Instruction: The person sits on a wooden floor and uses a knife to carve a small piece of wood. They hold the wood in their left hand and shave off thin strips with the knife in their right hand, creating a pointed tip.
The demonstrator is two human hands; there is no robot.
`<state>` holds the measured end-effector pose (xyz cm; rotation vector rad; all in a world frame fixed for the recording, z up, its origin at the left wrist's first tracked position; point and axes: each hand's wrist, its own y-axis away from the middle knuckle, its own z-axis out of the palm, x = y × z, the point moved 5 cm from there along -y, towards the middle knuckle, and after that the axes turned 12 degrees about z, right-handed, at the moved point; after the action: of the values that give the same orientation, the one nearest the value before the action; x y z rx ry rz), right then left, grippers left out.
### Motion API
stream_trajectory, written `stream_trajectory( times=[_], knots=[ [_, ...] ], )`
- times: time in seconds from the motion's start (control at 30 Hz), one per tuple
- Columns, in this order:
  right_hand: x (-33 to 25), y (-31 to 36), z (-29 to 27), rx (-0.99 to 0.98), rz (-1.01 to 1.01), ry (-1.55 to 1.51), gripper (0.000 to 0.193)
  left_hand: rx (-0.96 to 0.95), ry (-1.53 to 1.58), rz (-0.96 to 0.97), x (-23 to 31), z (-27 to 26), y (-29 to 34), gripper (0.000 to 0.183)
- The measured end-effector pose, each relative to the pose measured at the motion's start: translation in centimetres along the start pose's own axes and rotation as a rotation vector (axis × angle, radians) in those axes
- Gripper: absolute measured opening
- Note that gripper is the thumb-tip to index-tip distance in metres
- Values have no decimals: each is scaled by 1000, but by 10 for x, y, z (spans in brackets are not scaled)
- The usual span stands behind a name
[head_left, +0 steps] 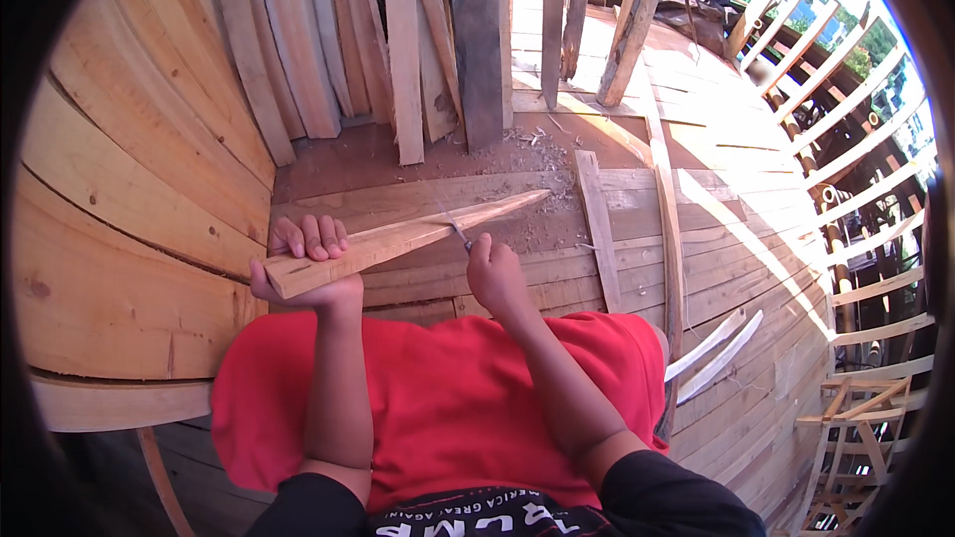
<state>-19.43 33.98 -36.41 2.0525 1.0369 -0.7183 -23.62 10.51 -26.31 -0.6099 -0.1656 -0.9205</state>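
A pale wooden plank [398,242], wide at the near left and tapering to a point at the far right, lies slantwise before me. My left hand [310,254] grips its wide end, with fingers over the top and the palm beneath. In my closed right hand [495,273] is a small knife [458,228], its thin blade against the plank's near edge around mid-length. Most of the knife's handle is hidden in my fist. Curled wood shavings [532,154] lie scattered past the plank's tip.
Curved board walling [129,169] rises close on my left. Upright planks and posts [476,50] stand ahead. Loose strips [599,229] lie across the plank floor [741,268] to the right, beside two white curved pieces [718,358]. Curved wooden ribs [865,164] line the far right.
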Motion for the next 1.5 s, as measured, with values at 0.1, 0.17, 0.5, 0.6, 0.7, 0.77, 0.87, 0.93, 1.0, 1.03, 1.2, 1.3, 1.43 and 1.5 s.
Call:
stream_trajectory(
  times=[0.1,0.17,0.5,0.6,0.7,0.77,0.87,0.93,1.0,1.03,1.2,1.3,1.43,1.5],
  knots=[
    [-19,21,-15,-47,2,17,61,-100,21,4,4,22,9,54],
    [-3,10,-17,-27,12,11,61,-152,16,-6,4,35,16,54],
    [-19,26,-24,-56,0,64,61,-142,13,-5,6,27,16,54],
    [38,-26,-26,136,59,85,60,-177,22,-6,1,41,18,55],
    [60,-53,-28,204,34,99,59,-163,33,1,0,40,18,55],
    [53,-42,-22,128,1,68,58,-155,26,13,2,36,17,55],
    [-17,23,-28,-35,-13,21,57,-179,12,23,5,38,22,56],
    [-25,33,-25,-82,-3,18,56,-189,7,29,7,40,22,57],
    [32,-24,-21,133,23,48,55,-205,26,15,4,46,23,57],
    [56,-46,-25,244,33,62,55,-214,42,5,3,49,24,58],
    [40,-30,-31,120,-3,47,55,-214,50,15,5,44,23,58],
    [2,10,-29,0,18,19,57,-234,48,9,7,47,25,58],
    [34,-28,-37,181,106,5,61,-239,49,-5,5,52,29,58],
    [63,-53,-38,273,128,-7,62,-243,69,-13,1,54,30,58]
  ],
)
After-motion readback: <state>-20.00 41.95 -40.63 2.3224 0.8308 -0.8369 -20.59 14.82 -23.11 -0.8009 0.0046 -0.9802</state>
